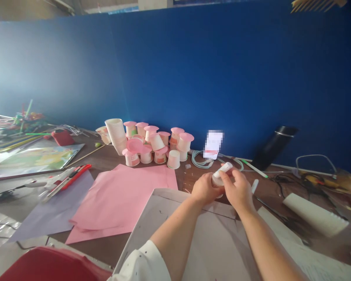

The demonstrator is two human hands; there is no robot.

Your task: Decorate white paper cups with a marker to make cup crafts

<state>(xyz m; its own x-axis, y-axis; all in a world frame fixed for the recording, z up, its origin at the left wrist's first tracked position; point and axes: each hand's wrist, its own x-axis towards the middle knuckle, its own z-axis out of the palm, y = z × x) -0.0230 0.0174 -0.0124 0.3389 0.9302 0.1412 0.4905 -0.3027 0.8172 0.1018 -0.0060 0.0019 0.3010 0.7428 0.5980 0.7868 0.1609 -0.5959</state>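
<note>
My left hand (204, 189) is closed around a small white paper cup (217, 180) held over the far edge of a grey cardboard sheet (199, 234). My right hand (236, 189) pinches a white tube-like object (226, 168), perhaps a glue stick, with its end resting on top of the cup. Both hands meet over the brown table.
A pile of white cups with pink lids (152, 144) stands against the blue wall. Pink paper sheets (119, 199) lie left of the cardboard, with red-handled scissors (67, 179) further left. A coiled cable (201, 160), a black cylinder (273, 146) and a white roll (314, 214) lie right.
</note>
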